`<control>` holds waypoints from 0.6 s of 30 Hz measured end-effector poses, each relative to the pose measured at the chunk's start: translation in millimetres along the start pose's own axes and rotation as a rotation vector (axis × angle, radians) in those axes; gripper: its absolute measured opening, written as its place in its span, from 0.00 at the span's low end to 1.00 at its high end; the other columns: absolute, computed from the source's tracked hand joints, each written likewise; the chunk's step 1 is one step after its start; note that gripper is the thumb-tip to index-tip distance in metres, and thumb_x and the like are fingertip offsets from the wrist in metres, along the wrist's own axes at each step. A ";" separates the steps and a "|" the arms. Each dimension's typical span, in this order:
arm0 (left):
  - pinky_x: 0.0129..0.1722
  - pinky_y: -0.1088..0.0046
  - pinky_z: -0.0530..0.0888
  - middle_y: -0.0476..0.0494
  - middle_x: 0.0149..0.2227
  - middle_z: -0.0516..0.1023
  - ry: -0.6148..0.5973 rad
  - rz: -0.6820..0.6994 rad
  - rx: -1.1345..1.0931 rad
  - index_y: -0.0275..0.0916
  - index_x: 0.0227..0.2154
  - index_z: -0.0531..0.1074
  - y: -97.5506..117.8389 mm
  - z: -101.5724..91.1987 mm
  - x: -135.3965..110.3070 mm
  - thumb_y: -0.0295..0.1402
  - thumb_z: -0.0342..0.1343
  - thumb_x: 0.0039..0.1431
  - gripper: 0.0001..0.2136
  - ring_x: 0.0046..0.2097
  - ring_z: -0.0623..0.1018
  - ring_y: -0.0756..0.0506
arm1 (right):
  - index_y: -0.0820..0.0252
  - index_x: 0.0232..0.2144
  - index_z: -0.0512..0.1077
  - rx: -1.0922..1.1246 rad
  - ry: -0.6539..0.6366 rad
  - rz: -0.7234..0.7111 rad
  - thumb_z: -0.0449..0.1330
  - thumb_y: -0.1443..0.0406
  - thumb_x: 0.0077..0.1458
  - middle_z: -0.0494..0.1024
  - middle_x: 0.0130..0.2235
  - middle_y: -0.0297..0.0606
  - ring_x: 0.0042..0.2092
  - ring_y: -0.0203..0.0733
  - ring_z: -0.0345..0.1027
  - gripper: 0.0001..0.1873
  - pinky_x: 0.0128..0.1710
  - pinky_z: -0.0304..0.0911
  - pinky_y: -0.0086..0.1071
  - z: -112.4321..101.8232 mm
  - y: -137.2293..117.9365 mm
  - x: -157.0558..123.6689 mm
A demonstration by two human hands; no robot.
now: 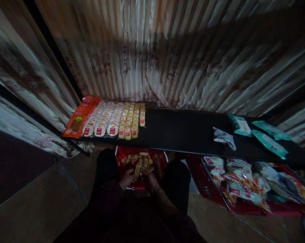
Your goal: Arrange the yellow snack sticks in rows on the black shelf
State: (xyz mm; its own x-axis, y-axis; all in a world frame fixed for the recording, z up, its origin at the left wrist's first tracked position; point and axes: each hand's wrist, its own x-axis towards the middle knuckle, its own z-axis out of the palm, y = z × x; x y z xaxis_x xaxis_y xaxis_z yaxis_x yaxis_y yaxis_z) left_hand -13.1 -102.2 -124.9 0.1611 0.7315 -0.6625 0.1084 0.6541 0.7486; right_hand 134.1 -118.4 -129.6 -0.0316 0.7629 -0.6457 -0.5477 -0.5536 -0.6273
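Note:
Both my hands are down between my knees over a red basket (160, 161) that holds small yellow snack packets. My left hand (127, 178) and my right hand (149, 179) are closed together round a few of these yellow packets (138, 168). Above the basket runs a long black shelf (177, 130). On its left end lie neat rows of yellow packets (131, 120), round white packets with red labels (103, 120) and orange packs (79, 118).
A striped curtain (167, 57) hangs behind the shelf. At the shelf's right end lie teal packets (269, 141) and a white-grey packet (224, 137). A second red basket (200, 180) on the right is full of red and white snack bags (240, 184). The floor is brown tile.

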 end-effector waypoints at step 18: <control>0.30 0.78 0.67 0.46 0.34 0.78 0.017 -0.102 -0.091 0.36 0.43 0.71 7.7 -2.6 -4.1 0.34 0.59 0.51 0.16 0.29 0.73 0.53 | 0.53 0.33 0.77 -0.193 -0.056 -0.001 0.73 0.54 0.25 0.79 0.34 0.34 0.39 0.43 0.69 0.27 0.41 0.60 0.36 2.2 2.5 -6.9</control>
State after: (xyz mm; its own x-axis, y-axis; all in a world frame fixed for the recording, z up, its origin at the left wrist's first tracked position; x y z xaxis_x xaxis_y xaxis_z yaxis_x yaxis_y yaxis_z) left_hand -15.5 -99.7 -116.5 0.1373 0.6627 -0.7362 0.0340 0.7397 0.6721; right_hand 131.1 -124.3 -125.7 -0.0810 0.7778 -0.6233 -0.3778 -0.6027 -0.7029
